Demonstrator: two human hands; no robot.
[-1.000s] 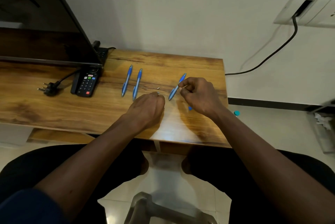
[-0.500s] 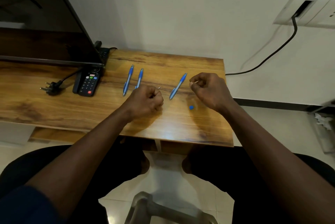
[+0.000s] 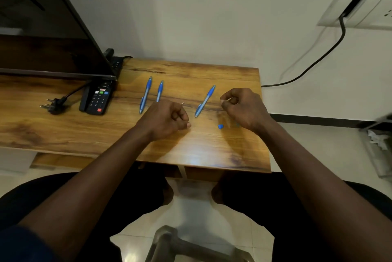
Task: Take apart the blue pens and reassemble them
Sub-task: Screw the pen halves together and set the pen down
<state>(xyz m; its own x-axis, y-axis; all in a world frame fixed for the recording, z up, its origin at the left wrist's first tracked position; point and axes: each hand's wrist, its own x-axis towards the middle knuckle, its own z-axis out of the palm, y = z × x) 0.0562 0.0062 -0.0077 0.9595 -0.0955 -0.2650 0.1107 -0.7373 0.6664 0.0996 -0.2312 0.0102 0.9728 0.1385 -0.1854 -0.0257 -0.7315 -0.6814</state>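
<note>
View from the head camera. We found the right hand [image 3: 241, 109] raised just above the table [image 3: 212, 155], thumb and forefinger pinched on a thin pale rod [image 3: 228, 99], which we judged to be an ink refill drawn from a pen. The pinch sat near one end of the rod, probably so that the free end could be steered into or out of a barrel.

One whole-looking pen [image 3: 205, 100] lay just to the left of that pinch, between the two hands and touching neither. A small blue piece [image 3: 220, 126], likely an unscrewed tip, rested on the table below the pinch on the person's side, within easy reach for refitting.

The left hand [image 3: 165, 119] lay with its fingers curled and the thumb against the forefinger. We could not tell whether it gripped anything, since the palm faced down. A small pale tip [image 3: 182, 103] showed just beyond its knuckles, held or lying loose we could not say. Two pens [image 3: 145, 94] lay side by side beyond this hand, parallel, and apart from the loose parts.

We judged the work to be at an early stage, with one pen apart.
</note>
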